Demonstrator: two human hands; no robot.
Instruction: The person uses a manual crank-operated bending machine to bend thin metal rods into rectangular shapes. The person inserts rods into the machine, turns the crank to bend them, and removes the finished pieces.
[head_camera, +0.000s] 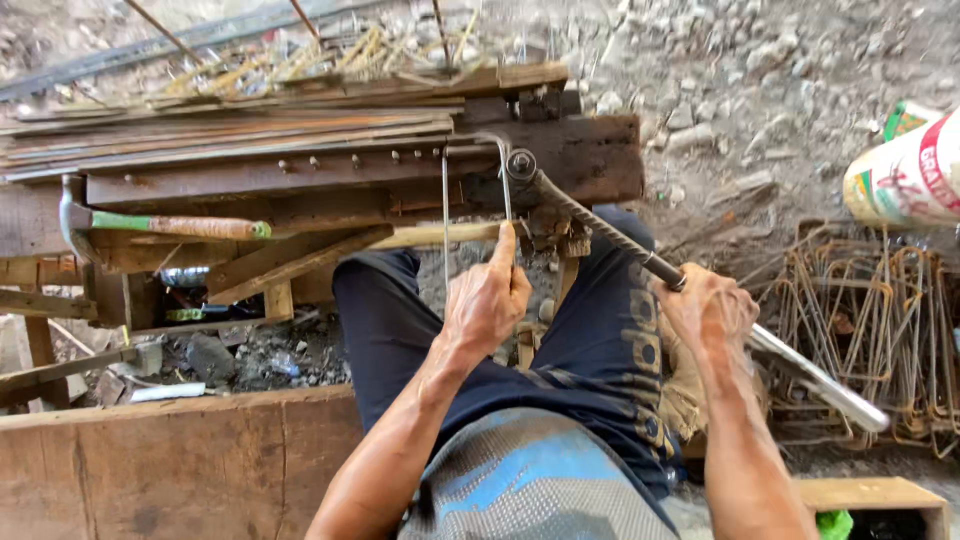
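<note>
In the head view, the left hand (487, 300) pinched a thin grey steel wire rod (446, 215), bent into a hooked loop at the far end, against the dark wooden workbench (580, 160), forefinger stretched up along it. The right hand (706, 312) had its fingers wrapped tight round a long ribbed steel bending lever (610, 235), near the bench pin. To the right lay a heap of rusty bent wire stirrups (870, 320), and to the left a green-handled hammer (170, 226).

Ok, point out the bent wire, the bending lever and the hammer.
wire (446, 215), head view, on its left upright leg.
lever (600, 228), head view, on the ribbed bar.
hammer (190, 227), head view, on the handle's middle.
</note>
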